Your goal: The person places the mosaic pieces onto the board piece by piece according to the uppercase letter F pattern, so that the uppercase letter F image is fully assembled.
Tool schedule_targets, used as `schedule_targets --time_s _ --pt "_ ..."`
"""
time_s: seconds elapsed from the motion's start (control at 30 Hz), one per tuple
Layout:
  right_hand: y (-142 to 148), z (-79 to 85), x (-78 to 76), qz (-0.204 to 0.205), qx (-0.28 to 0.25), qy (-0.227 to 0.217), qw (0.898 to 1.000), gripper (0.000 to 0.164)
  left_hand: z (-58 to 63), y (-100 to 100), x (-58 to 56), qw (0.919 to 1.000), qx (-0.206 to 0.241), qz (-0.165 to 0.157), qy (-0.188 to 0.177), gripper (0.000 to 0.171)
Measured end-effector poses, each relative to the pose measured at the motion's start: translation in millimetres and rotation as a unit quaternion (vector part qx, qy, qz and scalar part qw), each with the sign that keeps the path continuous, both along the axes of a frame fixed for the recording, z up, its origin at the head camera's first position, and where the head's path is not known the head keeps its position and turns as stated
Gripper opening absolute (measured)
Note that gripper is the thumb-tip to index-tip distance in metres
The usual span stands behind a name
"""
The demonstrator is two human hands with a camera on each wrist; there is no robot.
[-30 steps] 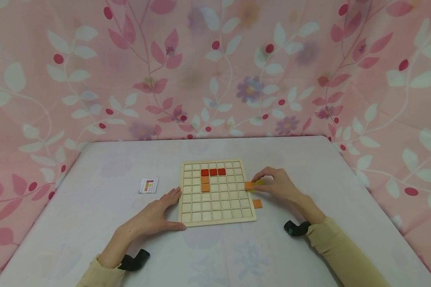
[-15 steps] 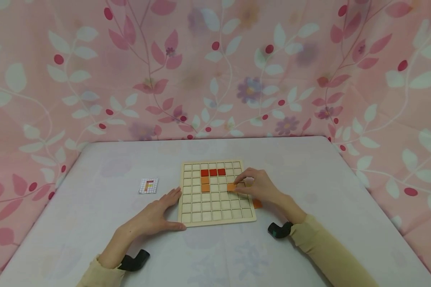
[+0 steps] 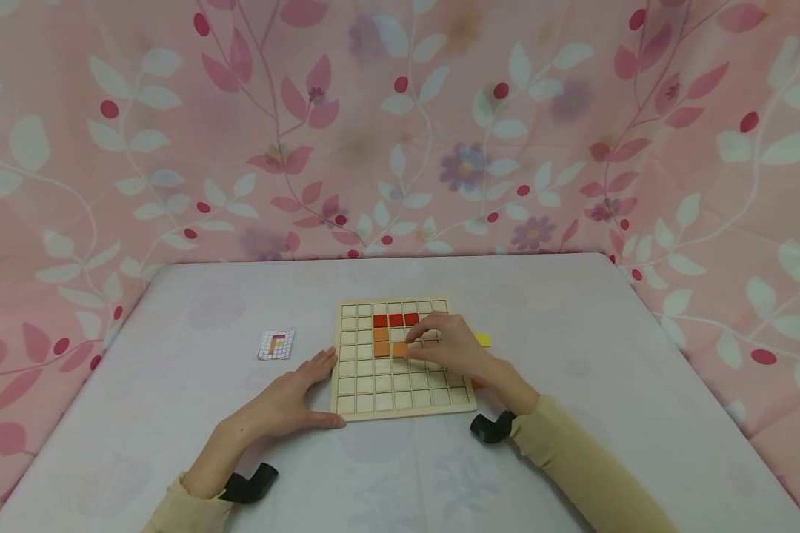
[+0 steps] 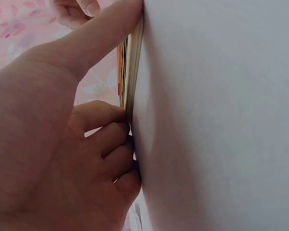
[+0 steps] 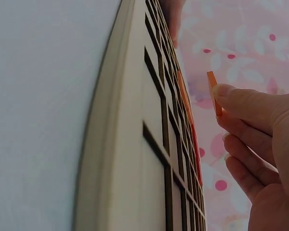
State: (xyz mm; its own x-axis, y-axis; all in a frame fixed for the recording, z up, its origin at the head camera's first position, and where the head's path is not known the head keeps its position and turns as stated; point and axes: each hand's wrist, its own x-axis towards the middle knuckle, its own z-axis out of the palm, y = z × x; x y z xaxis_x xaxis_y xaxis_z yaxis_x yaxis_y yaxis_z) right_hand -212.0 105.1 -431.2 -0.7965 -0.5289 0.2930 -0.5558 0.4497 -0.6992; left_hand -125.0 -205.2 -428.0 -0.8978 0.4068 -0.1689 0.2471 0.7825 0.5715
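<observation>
Evidently a placing step is in hand: the held tile [image 3: 399,349], orange, is pinched between thumb and forefinger of the right hand [image 3: 452,348], the other fingers loosely curled, and the right-wrist view shows it above the board [image 3: 367,385], not touching. The next move probably calls for squaring it over a cell, lowering it, then letting go. Just left of those fingers lie two orange tiles [image 3: 381,342] in the grid; beyond them are three red tiles [image 3: 395,320]. The left hand [image 3: 293,396] rests at the board's left edge, thumb spread from its fingers, with the card [image 3: 276,345] just beyond. To the right of the pinching fingers, the yellow tile [image 3: 483,340] lies on the worktop [image 3: 373,481]. Half a second ago the held tile was farther right and the yellow one covered; the left hand has stayed put.
</observation>
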Motion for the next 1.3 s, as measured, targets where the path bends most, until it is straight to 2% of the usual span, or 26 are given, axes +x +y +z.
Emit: schedule_targets --time_s 0.33,0.5,0.67,0.9,1.1,1.3 --pt "-18.7 -3.2 3.3 0.011 -0.005 -0.034 0.999 0.017 -1.7 0.8 0.2 1.0 -0.002 0.001 -0.006 0.111" --pt "-20.0 -5.7 3.9 0.015 0.005 -0.025 1.0 0.017 -1.3 0.7 -0.2 1.0 -0.004 0.001 -0.003 0.11" --pt "-21.1 -5.8 4.6 0.01 0.01 -0.026 1.0 0.018 -0.7 0.4 -1.1 1.0 -0.007 0.001 0.0 0.111" --pt "-24.5 -7.6 8.6 -0.001 0.022 -0.053 0.998 0.019 -1.1 1.1 -1.2 1.0 -0.006 0.002 -0.003 0.111" --pt "-26.8 -9.6 10.3 -0.004 0.046 -0.037 0.998 0.018 -2.2 1.2 -0.6 1.0 -0.006 0.002 -0.004 0.11" --pt "-27.3 -13.2 9.8 0.013 0.054 -0.004 0.998 0.019 -1.0 1.2 -0.5 1.0 -0.008 0.0 -0.001 0.111"
